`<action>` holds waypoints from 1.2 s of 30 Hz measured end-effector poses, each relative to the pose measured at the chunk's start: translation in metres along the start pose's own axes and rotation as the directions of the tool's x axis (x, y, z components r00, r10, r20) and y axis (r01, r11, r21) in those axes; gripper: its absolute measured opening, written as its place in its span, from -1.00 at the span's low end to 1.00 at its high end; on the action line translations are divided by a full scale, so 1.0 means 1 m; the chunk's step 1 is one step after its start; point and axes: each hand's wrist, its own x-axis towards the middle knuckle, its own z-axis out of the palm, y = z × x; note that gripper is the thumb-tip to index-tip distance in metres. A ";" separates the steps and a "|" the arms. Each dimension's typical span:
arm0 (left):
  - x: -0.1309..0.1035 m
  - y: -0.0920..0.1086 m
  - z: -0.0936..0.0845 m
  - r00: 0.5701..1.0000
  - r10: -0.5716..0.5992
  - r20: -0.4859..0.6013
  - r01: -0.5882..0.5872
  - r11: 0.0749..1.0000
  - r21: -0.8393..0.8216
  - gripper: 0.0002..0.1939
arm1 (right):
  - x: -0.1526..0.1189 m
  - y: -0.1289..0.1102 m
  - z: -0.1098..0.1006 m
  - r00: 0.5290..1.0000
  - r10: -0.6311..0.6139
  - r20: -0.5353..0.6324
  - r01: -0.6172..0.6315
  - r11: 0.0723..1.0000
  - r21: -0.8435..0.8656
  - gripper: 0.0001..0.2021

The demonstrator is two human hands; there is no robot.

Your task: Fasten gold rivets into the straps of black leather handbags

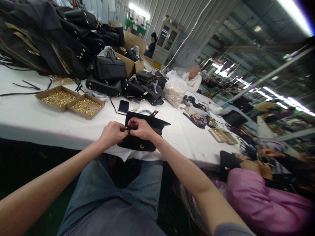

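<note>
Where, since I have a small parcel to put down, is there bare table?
The table is bare in front of the boxes of gold pieces, left of the left hand, and between the open bag and the purple sleeve. Behind the phone, black bags crowd it.

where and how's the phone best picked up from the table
Probably by its two long side edges, coming from above: the phone lies flat, screen up, on the white table, so its sides offer more hold than its broad face.
</note>
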 end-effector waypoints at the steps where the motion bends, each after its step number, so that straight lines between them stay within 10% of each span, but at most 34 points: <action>1: 0.001 0.000 0.001 1.000 0.004 -0.007 -0.003 1.000 0.030 -0.71 | 0.001 0.000 0.000 1.000 0.006 -0.002 -0.006 1.000 -0.005 -0.69; 25: 0.005 -0.009 0.011 0.996 0.042 -0.078 -0.039 0.999 0.037 -0.73 | -0.010 0.006 -0.027 0.956 0.219 0.196 -0.271 0.913 0.304 -0.42; 36: 0.003 -0.010 0.016 0.995 0.023 -0.101 -0.020 0.999 0.032 -0.75 | -0.009 0.020 -0.021 0.917 0.349 0.193 -0.391 0.884 0.256 -0.61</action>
